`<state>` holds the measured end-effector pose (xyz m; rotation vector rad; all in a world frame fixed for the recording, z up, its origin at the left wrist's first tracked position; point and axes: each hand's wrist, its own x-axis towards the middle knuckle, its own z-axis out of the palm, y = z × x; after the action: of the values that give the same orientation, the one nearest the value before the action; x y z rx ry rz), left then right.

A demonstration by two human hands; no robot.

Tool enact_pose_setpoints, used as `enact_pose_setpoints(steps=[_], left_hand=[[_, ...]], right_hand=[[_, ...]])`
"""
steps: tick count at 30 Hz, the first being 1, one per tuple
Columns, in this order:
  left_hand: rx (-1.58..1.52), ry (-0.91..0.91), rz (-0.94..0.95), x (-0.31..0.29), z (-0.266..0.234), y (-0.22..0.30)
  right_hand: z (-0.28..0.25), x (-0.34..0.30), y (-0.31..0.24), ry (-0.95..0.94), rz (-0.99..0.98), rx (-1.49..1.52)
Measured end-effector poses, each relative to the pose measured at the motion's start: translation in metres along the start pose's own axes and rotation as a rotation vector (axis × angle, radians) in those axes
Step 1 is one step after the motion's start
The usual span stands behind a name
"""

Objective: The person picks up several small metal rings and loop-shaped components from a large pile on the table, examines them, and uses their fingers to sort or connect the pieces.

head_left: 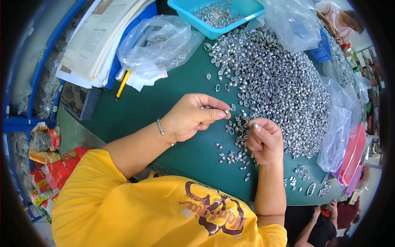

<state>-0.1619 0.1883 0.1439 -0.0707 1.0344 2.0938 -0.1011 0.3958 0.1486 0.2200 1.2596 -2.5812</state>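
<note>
My left hand (192, 116), with a silver bangle on its wrist, is closed over the green tabletop. Between its thumb and forefinger is a small silver metal bead (226, 111), and more grey pieces show in the curl of its fingers. A little to the right, my right hand (266, 139) pinches another small metal bead (255, 126) at its fingertips. The two hands are apart. Beside them spreads a big heap of silver beads and oval rings (284, 90), and several loose beads (232, 157) lie near my right hand.
A turquoise basket (187, 16) with metal pieces stands at the back. Clear plastic bags (158, 41) lie left and right. A yellow pen (123, 85) rests by stacked papers (92, 41). Red trays (354, 154) are at the right edge; other people (335, 18) sit farther off.
</note>
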Motion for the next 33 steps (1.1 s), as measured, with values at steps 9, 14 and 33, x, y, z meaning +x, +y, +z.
enact_pose_setpoints(steps=[9,14,33], left_hand=[[-0.077,-0.036,0.226,0.05,0.006,0.067],[-0.402,0.175,0.302,0.079,0.005,0.104],[-0.037,0.017,0.172,0.023,0.052,0.003]], right_hand=[[-0.007,-0.006,-0.008,0.062,-0.063,-0.008],[-0.002,-0.006,-0.008,0.072,-0.081,-0.051],[-0.006,-0.013,-0.013,0.221,-0.294,-0.947]])
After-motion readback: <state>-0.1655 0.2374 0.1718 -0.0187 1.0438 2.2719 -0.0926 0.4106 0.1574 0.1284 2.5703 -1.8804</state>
